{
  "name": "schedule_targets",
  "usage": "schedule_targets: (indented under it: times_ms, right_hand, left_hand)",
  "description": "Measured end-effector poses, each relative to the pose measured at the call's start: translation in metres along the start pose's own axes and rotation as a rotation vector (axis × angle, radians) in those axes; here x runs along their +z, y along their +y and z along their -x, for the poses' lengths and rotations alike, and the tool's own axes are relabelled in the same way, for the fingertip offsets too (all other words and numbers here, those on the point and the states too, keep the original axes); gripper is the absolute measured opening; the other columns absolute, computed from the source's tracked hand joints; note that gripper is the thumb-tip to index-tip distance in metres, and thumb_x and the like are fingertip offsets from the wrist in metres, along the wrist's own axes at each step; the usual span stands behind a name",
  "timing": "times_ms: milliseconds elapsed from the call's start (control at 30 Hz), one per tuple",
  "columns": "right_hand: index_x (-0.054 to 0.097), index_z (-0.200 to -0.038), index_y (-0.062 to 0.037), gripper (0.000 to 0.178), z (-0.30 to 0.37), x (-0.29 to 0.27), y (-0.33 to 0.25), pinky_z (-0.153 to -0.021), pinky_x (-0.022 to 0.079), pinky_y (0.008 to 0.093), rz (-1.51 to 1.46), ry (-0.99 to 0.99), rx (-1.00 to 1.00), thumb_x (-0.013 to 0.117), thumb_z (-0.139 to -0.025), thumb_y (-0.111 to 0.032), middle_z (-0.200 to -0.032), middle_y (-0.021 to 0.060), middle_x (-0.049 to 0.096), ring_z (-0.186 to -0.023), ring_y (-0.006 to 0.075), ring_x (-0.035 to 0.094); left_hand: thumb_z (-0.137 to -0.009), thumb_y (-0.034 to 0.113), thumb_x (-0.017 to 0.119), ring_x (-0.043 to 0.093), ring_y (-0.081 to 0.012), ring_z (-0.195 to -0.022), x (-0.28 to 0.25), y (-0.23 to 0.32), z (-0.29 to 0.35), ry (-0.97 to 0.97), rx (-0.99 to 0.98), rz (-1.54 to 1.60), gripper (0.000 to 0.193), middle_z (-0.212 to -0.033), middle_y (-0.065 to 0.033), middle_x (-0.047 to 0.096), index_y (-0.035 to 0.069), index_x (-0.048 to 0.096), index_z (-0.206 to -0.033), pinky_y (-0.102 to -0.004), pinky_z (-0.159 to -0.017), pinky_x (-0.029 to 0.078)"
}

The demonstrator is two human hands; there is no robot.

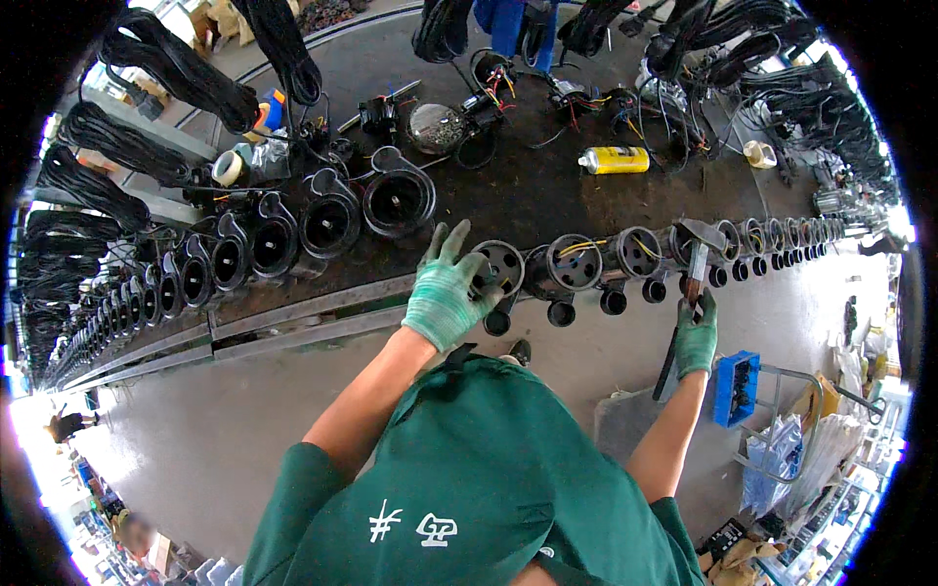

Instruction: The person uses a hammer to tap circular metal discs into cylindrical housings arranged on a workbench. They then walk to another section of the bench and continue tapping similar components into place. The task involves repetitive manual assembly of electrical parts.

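The person in the green shirt leans over the long dark desk [547,195], where a row of round motor housings lies along the near edge. The left hand [445,288], in a green glove, is spread and pressed against the nearest motor housing [500,269], fingers wrapped round its end to steady it. The right hand [696,337] is closed round the handle of a hammer [696,264], whose head sits among the housings further along the row from that one. Beyond the housing, across the desk, lie a yellow spray can [614,159] and black pump casings [399,203]. I'd judge the housing heavy, rigid metal that could roll; gripping it round the barrel, clear of the yellow wires, looks safest.
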State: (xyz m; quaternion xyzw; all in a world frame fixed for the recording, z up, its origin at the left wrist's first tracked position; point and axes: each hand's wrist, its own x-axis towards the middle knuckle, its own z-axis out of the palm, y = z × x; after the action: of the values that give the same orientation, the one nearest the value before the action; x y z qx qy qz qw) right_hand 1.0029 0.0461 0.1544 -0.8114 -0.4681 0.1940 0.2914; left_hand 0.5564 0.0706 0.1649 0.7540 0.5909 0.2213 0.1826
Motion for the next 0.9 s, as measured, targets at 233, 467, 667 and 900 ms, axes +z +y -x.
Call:
schedule_targets:
  times_ms: [233, 467, 667, 900]
  right_hand:
    - [0.041, -0.156, -0.0144, 0.067, -0.013, 0.011, 0.032, -0.100, 0.049, 0.0390, -0.007, -0.043, -0.045, 0.071, -0.097, -0.024, -0.134, 0.0162, 0.066, -0.117, 0.0300, 0.065]
    - [0.040, -0.157, -0.0149, 0.070, -0.015, 0.011, 0.032, -0.102, 0.049, 0.0391, -0.030, -0.082, -0.032, 0.072, -0.096, -0.026, -0.135, 0.0167, 0.066, -0.117, 0.0301, 0.064]
    - [0.038, -0.156, -0.0135, 0.073, -0.005, -0.005, -0.014, -0.092, 0.054, 0.0450, -0.147, -0.261, 0.314, 0.074, -0.094, -0.028, -0.125, 0.0203, 0.070, -0.107, 0.0384, 0.070]
    - [0.046, -0.150, -0.0112, 0.067, -0.030, 0.011, 0.046, -0.091, 0.054, 0.0436, 0.123, -0.070, 0.011, 0.074, -0.090, -0.021, -0.121, 0.0203, 0.072, -0.106, 0.0390, 0.071]
  left_hand:
    - [-0.074, 0.035, 0.090, 0.031, -0.0499, -0.150, 0.021, 0.012, -0.010, -0.079, -0.045, 0.017, 0.049, -0.165, -0.0220, 0.034, 0.005, 0.074, -0.109, -0.0545, -0.120, 0.038]
    - [-0.080, 0.029, 0.087, 0.028, -0.0480, -0.153, 0.032, 0.004, -0.005, -0.083, 0.014, 0.131, 0.039, -0.168, -0.0215, 0.029, 0.006, 0.075, -0.109, -0.0513, -0.124, 0.032]
    - [-0.081, 0.023, 0.086, 0.024, -0.0465, -0.155, 0.031, 0.009, -0.004, -0.102, -0.035, 0.205, 0.032, -0.168, -0.0198, 0.029, 0.006, 0.074, -0.105, -0.0500, -0.125, 0.030]
    - [-0.079, 0.013, 0.085, 0.031, -0.0441, -0.152, 0.046, -0.005, 0.003, 0.043, 0.059, 0.252, 0.028, -0.165, -0.0191, 0.035, 0.007, 0.072, -0.103, -0.0510, -0.123, 0.033]
